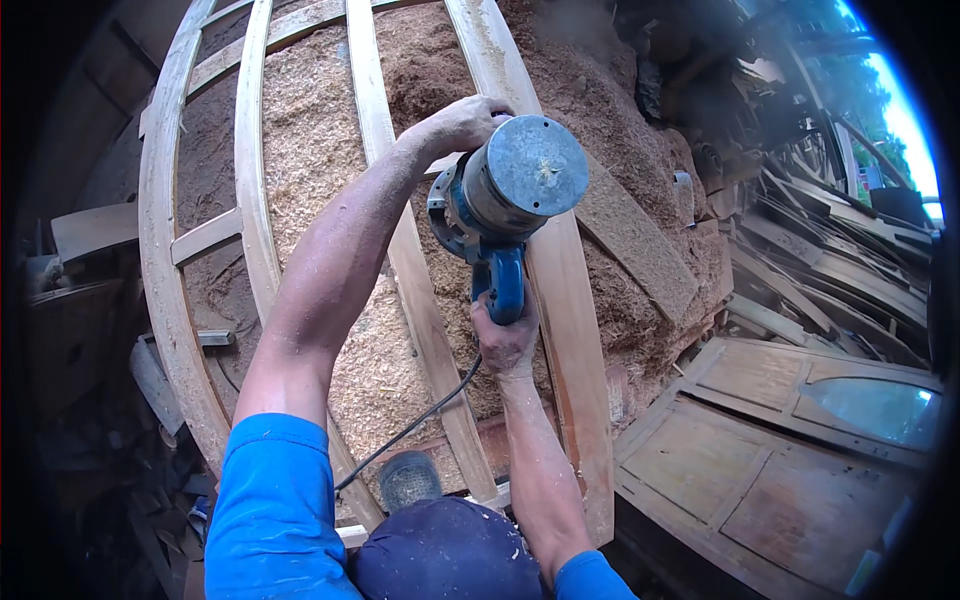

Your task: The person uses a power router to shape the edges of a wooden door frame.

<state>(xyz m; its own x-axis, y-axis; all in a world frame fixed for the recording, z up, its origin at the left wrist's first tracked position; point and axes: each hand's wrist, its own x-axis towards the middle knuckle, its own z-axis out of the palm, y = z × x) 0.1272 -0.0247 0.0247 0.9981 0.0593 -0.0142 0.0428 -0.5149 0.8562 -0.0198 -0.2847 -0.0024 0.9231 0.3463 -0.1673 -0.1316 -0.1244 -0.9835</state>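
A blue power tool (510,200) with a cylindrical metal body and round top plate rests over the wide right-hand board (570,380) of a pale wooden frame (160,250). My left hand (465,125) reaches up to the tool's far side, fingers curled round a grip partly hidden behind the body. My right hand (505,335) is wrapped round the blue rear handle. A black cord (420,420) runs down from the tool across the frame. The contact between tool and board is hidden beneath the tool.
Heaped sawdust (310,100) lies under the frame slats, with a loose plank (640,250) on it. Old panelled doors (760,460) lie at the lower right, stacked wood (840,270) behind them, scrap boards (90,230) at left. A grey cylindrical container (405,470) sits near the bottom.
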